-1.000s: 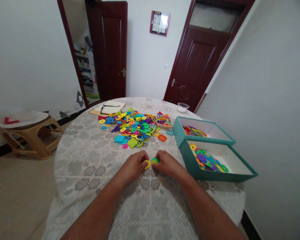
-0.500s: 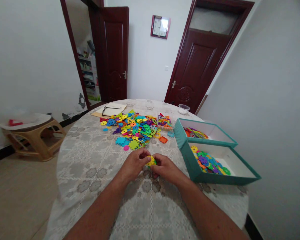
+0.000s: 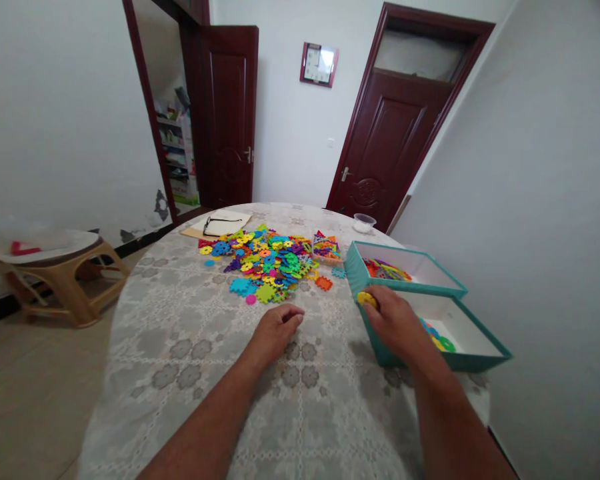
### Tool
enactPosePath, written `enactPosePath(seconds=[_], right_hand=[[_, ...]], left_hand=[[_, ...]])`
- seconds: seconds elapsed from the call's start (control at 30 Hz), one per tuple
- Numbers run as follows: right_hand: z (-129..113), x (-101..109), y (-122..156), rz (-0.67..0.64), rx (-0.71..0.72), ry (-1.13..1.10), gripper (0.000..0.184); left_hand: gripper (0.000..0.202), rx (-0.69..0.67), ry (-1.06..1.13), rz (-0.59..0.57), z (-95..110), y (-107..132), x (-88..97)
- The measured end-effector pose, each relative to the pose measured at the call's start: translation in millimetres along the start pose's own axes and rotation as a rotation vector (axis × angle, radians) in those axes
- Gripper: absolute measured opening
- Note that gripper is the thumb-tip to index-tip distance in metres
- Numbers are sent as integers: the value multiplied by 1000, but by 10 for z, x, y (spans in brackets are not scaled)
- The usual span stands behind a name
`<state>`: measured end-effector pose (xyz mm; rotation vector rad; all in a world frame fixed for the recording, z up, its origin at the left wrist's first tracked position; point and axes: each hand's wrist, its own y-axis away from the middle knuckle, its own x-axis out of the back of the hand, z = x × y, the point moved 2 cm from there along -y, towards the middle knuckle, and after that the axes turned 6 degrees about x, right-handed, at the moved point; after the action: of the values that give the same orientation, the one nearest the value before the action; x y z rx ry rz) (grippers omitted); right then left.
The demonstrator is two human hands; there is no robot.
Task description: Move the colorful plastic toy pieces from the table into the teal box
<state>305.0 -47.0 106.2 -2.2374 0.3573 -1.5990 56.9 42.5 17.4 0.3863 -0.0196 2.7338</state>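
My right hand (image 3: 393,317) is closed on a yellow notched plastic disc (image 3: 366,299), over the near left corner of the teal box (image 3: 380,350). Beneath the wrist, part of the box and its colourful pieces (image 3: 443,341) is hidden. My left hand (image 3: 277,330) lies on the patterned tablecloth in front of the heap, its fingers curled together with nothing seen in them. Beyond it spreads a pile of coloured notched plastic pieces (image 3: 275,257), with a lime gear-shaped piece (image 3: 267,293) and a pink disc (image 3: 251,300) at its near edge.
A second teal compartment (image 3: 430,263) behind the box holds more pieces. Next to the pile stands a small clear container (image 3: 326,260) of pieces. Glasses (image 3: 220,221) lie on paper at the far left; a clear bowl (image 3: 364,222) stands at the back. A stool (image 3: 63,280) is on the left.
My hands have parted. The right hand has carried the yellow disc rightward to the teal box, while the left stays near its place on the table. The view has tilted slightly.
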Motion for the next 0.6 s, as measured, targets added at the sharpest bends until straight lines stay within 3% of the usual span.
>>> enactPosePath(seconds=[0.13,0.23,0.3,0.4,0.5,0.6], right_hand=[[312,268,104,265,-86,376,23],[133,171,85,340,38,323,27],[-126,-55,-24,254,149,171,29],[-447,-542,-332,50,184,58,34],[-443,-1001,-727,-69,5,107,43],[-195,-1270,-1042,-107,-264,212,49]], left_hand=[[30,-10,-4,-22,16,29,-21],[28,-13,2,-9,43,47,4],[27,-14,-4,15,49,43,34],[27,-15,9,69,44,25,88],[28,-12,26,124,40,15,131],[26,-4,43,141,49,20,145]])
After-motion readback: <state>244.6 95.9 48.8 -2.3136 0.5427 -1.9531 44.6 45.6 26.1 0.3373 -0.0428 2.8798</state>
